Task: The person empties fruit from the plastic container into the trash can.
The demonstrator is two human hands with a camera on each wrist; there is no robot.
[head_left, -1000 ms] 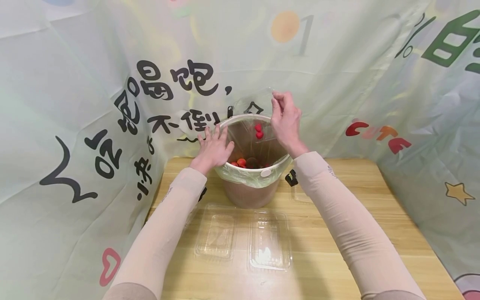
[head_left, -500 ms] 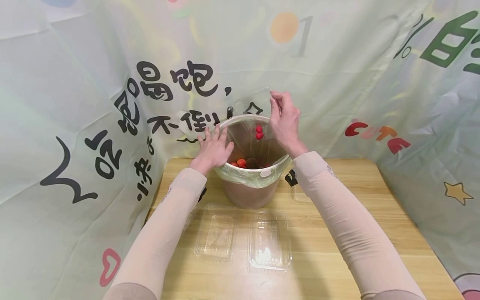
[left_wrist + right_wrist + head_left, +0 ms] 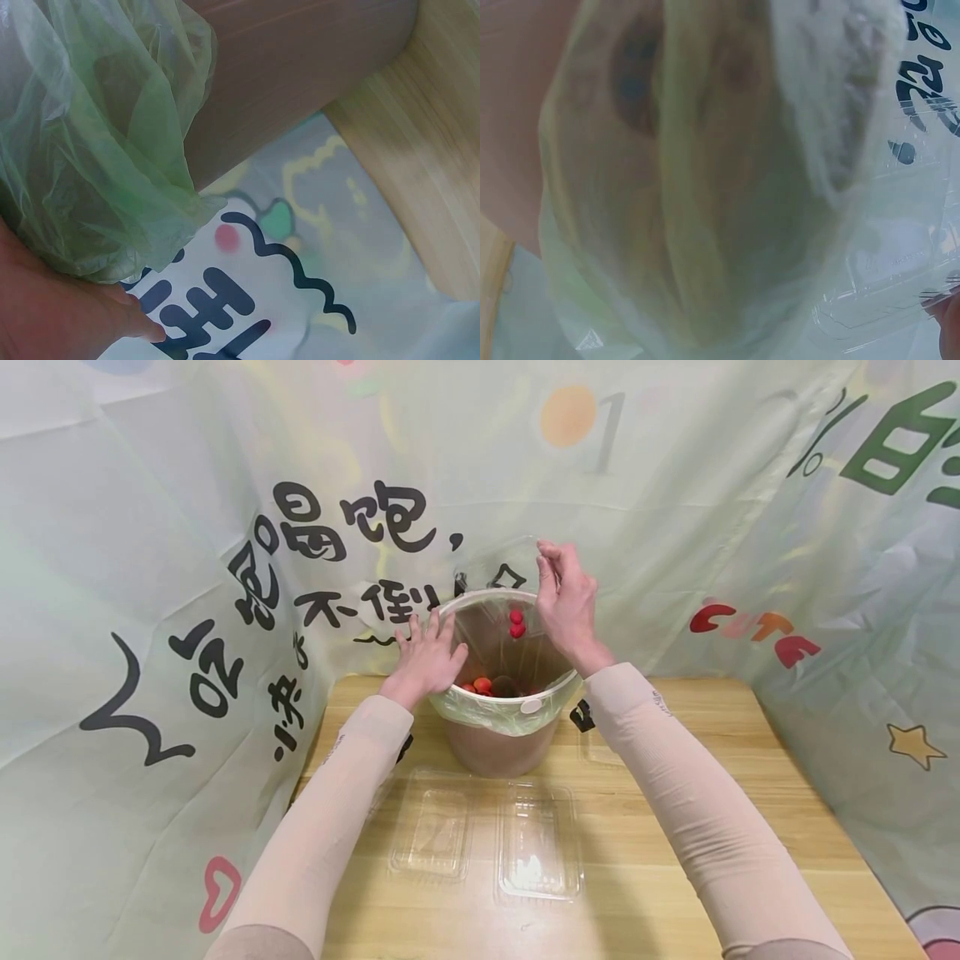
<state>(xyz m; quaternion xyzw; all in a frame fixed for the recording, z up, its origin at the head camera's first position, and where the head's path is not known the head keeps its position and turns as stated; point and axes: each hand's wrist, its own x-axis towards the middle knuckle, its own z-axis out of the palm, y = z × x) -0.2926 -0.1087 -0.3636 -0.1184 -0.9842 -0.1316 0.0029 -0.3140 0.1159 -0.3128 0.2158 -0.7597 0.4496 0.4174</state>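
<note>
Hands at a lined bin on the bench.

Left hand resting on the bin's near-left rim, fingers straight and slightly apart, touching the green liner. Right hand raised over the far rim, fingers pinched on a clear tray, tilted above the opening; two red fruits apparently dropping inside. More fruit at the bottom. Two clear trays lying flat in front of the bin.

A thin, glossy green plastic liner wraps the smooth brown bin on a matt wooden table.
</note>
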